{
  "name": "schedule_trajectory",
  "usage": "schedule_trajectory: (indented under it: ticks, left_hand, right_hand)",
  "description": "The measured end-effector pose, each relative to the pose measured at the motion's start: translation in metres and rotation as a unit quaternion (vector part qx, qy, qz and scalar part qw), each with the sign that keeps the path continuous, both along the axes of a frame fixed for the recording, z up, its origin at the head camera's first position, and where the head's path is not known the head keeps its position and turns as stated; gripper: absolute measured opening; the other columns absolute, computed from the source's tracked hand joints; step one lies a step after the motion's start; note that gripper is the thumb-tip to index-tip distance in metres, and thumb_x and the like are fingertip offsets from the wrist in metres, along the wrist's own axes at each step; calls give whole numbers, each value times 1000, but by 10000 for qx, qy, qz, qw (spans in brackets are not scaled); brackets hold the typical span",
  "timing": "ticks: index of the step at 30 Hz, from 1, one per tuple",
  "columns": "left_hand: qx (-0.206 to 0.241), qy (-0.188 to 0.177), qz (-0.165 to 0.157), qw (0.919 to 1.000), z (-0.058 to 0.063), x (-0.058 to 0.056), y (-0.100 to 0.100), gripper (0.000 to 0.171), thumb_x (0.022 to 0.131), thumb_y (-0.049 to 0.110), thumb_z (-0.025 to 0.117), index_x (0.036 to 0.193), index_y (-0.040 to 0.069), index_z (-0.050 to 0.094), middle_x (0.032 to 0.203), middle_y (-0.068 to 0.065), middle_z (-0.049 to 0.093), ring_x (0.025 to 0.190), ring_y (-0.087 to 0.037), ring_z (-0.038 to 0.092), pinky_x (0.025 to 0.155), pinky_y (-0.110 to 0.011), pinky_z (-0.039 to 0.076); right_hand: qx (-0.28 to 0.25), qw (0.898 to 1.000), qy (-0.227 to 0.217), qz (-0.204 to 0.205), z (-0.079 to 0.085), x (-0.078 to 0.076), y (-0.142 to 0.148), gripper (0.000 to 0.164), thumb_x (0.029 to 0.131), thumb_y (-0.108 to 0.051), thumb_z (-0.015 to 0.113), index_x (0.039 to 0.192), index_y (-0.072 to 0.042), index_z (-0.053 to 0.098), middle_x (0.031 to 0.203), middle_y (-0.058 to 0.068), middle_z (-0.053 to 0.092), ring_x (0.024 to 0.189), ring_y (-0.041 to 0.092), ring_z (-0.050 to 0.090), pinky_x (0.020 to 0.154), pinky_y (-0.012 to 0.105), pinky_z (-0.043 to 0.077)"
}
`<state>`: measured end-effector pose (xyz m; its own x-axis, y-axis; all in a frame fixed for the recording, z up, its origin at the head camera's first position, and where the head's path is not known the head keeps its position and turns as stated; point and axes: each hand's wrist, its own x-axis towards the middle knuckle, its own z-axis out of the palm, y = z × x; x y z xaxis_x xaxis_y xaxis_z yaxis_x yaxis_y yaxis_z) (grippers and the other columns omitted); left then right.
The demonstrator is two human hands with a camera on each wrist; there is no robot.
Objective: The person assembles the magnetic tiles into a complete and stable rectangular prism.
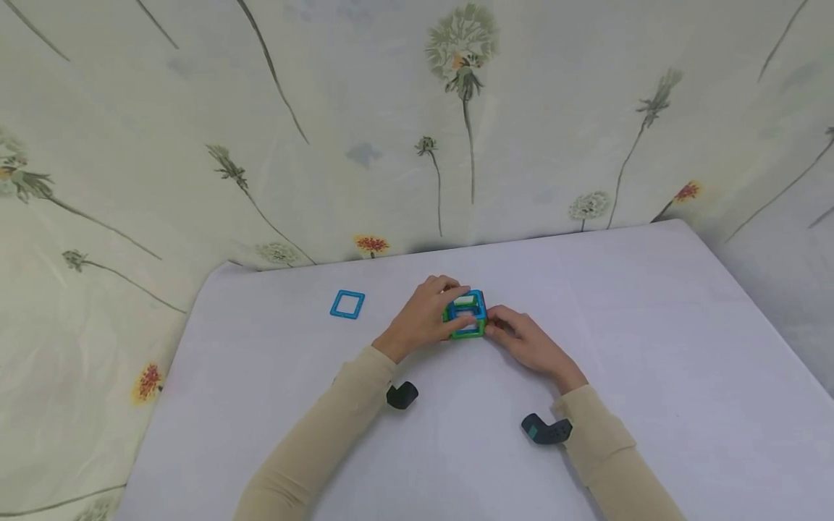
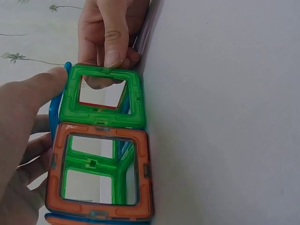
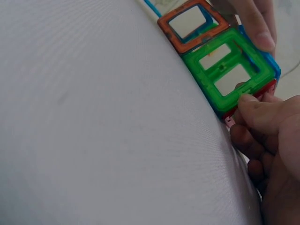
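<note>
A small block of see-through magnetic tiles [image 1: 481, 307] stands on the white table, with square window frames for its sides. My left hand [image 1: 423, 318] grips it from the left, thumb and fingers spread over the blue top tile. In the left wrist view a green tile [image 2: 101, 120] and an orange tile [image 2: 98, 209] sit side by side on the front. My right hand [image 1: 528, 344] is at the block's right end. There its thumb and curled fingers pinch a red tile [image 3: 272, 87] against the green front tile's edge, as the right wrist view shows.
A loose blue square tile [image 1: 343, 316] lies flat on the table [image 1: 625, 325], left of the block. Behind the table's back edge hangs a flower-print cloth [image 1: 391, 181]. Dark wrist-worn devices [image 1: 546, 430] stick out from both beige sleeves.
</note>
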<state>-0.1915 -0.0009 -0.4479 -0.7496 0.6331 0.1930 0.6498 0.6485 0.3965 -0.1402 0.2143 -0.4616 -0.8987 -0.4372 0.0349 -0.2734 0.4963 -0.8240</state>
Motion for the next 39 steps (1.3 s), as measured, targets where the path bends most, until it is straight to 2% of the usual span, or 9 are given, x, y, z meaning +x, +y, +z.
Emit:
schedule_trajectory:
  ticks: [4, 11, 13, 18, 22, 29, 35, 39]
  left_hand:
    - [-33, -22, 2, 10000, -1, 1, -1, 55, 88, 47, 61, 132, 15, 55, 124, -2, 55, 108, -15, 46, 92, -29, 44]
    - [-146, -1, 9, 9999, 0, 0, -1, 55, 88, 48, 60, 132, 16, 55, 124, -2, 56, 111, -16, 46, 97, -33, 42]
    - [-149, -4, 1, 9999, 1, 0, -1, 55, 88, 48, 60, 132, 16, 56, 124, -2, 56, 112, -16, 46, 97, -33, 42]
    - [-100, 24, -34, 9999, 1, -1, -2, 54, 88, 47, 61, 132, 16, 56, 124, -2, 56, 111, -16, 47, 96, -35, 42]
    - [-75, 29, -39, 10000, 0, -1, -2, 54, 88, 47, 61, 132, 16, 56, 124, -2, 56, 112, -16, 47, 97, -36, 41]
    - [-149, 100, 9, 9998, -1, -2, -2, 55, 88, 50, 60, 132, 18, 56, 125, -1, 56, 111, -15, 50, 103, -38, 39]
    - [-61, 93, -30, 9999, -3, -2, -3, 56, 88, 50, 59, 133, 17, 54, 130, -1, 56, 116, -16, 52, 105, -39, 37]
    - [-2, 40, 16, 10000, -3, -2, -7, 56, 89, 50, 58, 135, 18, 52, 134, -1, 54, 120, -17, 51, 105, -40, 37]
  right_hand:
    - [11, 10000, 13, 10, -1, 0, -1, 20, 97, -9, 51, 116, -4, 57, 105, 10, 65, 94, 21, 55, 86, 27, 43]
    - [-41, 10000, -16, -81, -31, -11, 6, 21, 98, -14, 50, 118, -12, 56, 111, 5, 65, 100, 19, 55, 90, 32, 43]
    - [-53, 10000, -27, -80, -35, -12, 8, 20, 98, -18, 51, 117, -16, 56, 110, 2, 65, 99, 17, 54, 90, 32, 43]
    - [-119, 9999, -27, -57, -38, -13, 9, 19, 98, -22, 51, 116, -19, 56, 108, -2, 64, 97, 15, 54, 90, 31, 43]
    - [-86, 9999, 16, -66, -36, -12, 8, 21, 98, -19, 51, 118, -17, 56, 110, 0, 64, 99, 16, 54, 91, 32, 43]
    - [-13, 10000, 28, -67, -18, -4, 2, 23, 97, -9, 51, 120, -7, 55, 111, 8, 64, 101, 22, 54, 90, 30, 43]
    - [61, 9997, 74, -203, -36, -11, 7, 21, 98, -19, 51, 118, -17, 56, 111, 0, 64, 101, 15, 54, 91, 32, 43]
    - [16, 9998, 107, -191, -42, -14, 9, 20, 97, -25, 52, 117, -22, 56, 110, -5, 64, 101, 12, 54, 91, 35, 44]
